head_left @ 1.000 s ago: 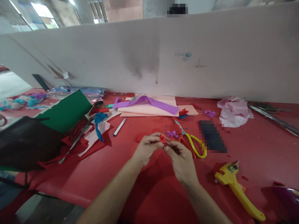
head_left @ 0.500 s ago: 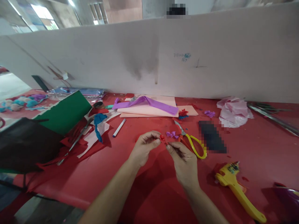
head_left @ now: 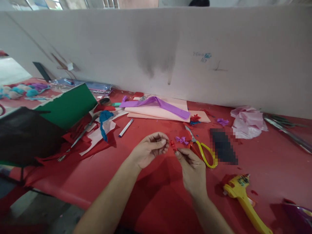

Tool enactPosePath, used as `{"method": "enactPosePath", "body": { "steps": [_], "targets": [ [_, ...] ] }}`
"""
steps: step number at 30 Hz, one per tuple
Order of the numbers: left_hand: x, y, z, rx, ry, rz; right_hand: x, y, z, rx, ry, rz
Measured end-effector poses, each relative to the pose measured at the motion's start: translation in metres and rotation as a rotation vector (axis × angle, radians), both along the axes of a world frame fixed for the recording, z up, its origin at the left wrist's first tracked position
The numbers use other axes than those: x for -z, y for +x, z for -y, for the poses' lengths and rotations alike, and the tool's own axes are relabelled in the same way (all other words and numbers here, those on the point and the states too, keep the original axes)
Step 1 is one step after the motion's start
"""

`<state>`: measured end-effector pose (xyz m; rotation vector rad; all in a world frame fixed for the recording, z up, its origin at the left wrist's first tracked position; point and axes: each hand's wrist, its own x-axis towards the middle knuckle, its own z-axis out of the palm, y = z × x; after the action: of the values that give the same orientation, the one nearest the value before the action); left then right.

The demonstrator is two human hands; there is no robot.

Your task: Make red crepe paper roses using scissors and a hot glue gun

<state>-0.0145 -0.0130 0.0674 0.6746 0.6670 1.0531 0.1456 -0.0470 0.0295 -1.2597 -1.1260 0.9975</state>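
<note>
My right hand (head_left: 192, 167) pinches the lower end of a small twisted red ribbon piece (head_left: 172, 144) between thumb and forefinger. Just left of it is my left hand (head_left: 152, 149), its fingers loosely curled and apart from the red piece, with nothing visible in them. A small purple ribbon bow (head_left: 181, 140) lies on the table behind my right hand. Beside that hand are scissors with yellow handles (head_left: 204, 152), blades pointing away. Farther back, a red ribbon flower (head_left: 195, 118) rests over a blue piece (head_left: 195, 123).
A yellow glue gun (head_left: 243, 195) lies at the right front of the red table (head_left: 102, 182). A purple strip (head_left: 156, 103) crosses folded peach sheets (head_left: 146, 113). A marker (head_left: 126, 127), red scraps, a green board (head_left: 70, 107) and a dark bag (head_left: 29, 139) are left.
My left hand has come off the red ribbon piece and moved slightly left. The piece now stands up from my right fingertips. The view has tipped downward.
</note>
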Motion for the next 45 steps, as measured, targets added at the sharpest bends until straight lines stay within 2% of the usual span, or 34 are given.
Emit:
{"method": "enactPosePath", "body": {
  "steps": [5, 9, 15, 22, 29, 35, 40, 45],
  "targets": [
    [-0.001, 0.001, 0.001, 0.061, -0.068, -0.065, 0.009, 0.000, -0.004, 0.036, -0.039, -0.157],
    [-0.003, 0.005, 0.002, 0.074, -0.094, -0.150, 0.012, 0.000, -0.005, 0.036, -0.032, -0.145],
    [-0.004, 0.008, 0.003, 0.046, -0.076, -0.135, 0.015, 0.001, -0.005, 0.037, -0.010, -0.077],
    [-0.003, 0.007, 0.003, -0.053, 0.032, -0.210, 0.013, 0.002, -0.001, 0.080, 0.056, 0.049],
    [-0.007, 0.009, 0.006, -0.157, 0.111, -0.364, 0.011, 0.002, 0.001, 0.141, 0.150, 0.218],
    [-0.001, 0.009, 0.004, -0.091, 0.078, -0.330, 0.011, 0.004, 0.001, 0.138, 0.129, 0.207],
    [-0.002, 0.011, 0.005, -0.183, 0.201, -0.495, 0.010, 0.003, 0.001, 0.135, 0.095, 0.183],
    [-0.006, 0.013, 0.007, -0.185, 0.237, -0.465, 0.010, 0.001, 0.000, 0.131, 0.069, 0.111]
  ]
}}
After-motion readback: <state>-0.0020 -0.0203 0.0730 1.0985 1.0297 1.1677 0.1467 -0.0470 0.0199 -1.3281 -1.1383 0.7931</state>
